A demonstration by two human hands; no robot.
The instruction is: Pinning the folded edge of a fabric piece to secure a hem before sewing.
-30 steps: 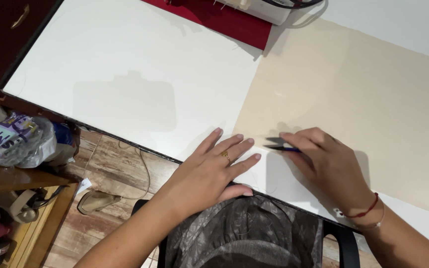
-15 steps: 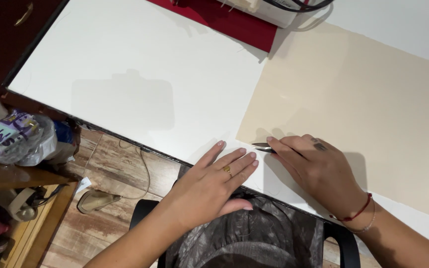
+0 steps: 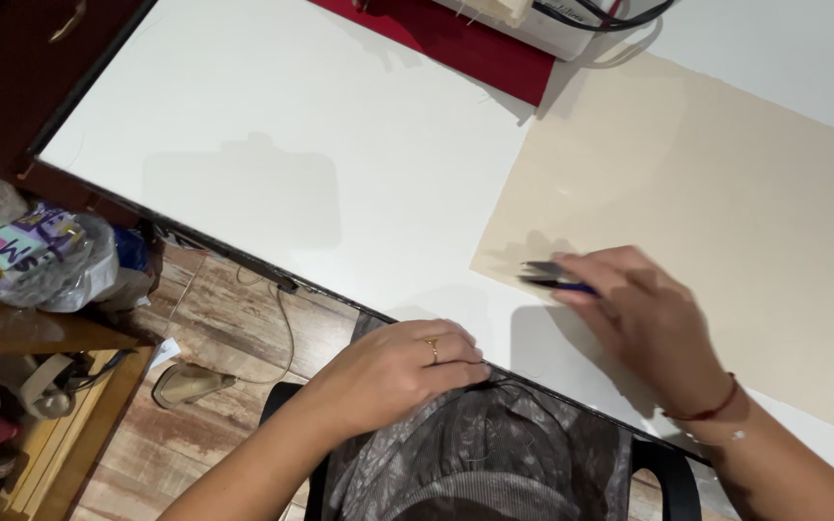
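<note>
a: your right hand (image 3: 651, 333) is sitting on the white table (image 3: 272, 164), down at the near corner of the beige sheet (image 3: 726, 232), and the fingers are pinching a small dark tool (image 3: 554, 280) with a blue handle — it looks like thread snips.

b: and the tip is poking out to the left, just over the edge of that sheet. a bit blurred, so whether the blades are apart or together — can't tell.

a: your left hand (image 3: 400, 371) is resting at the near edge of the table, fingers curled down and closing on the dark patterned fabric (image 3: 480, 453) bunched in your lap. there's a ring on one finger.

b: the fabric is lying mostly below the table edge, with its top fold touching the black rim right under your knuckles.

a: the two hands are near each other but apart, with bare white table between them.

b: at the far edge, a red cloth (image 3: 456, 43) is lying under a white machine (image 3: 533, 19) with black cables. off to the left, a wooden shelf (image 3: 41, 333) is holding a crinkled plastic packet (image 3: 31, 256).
</note>
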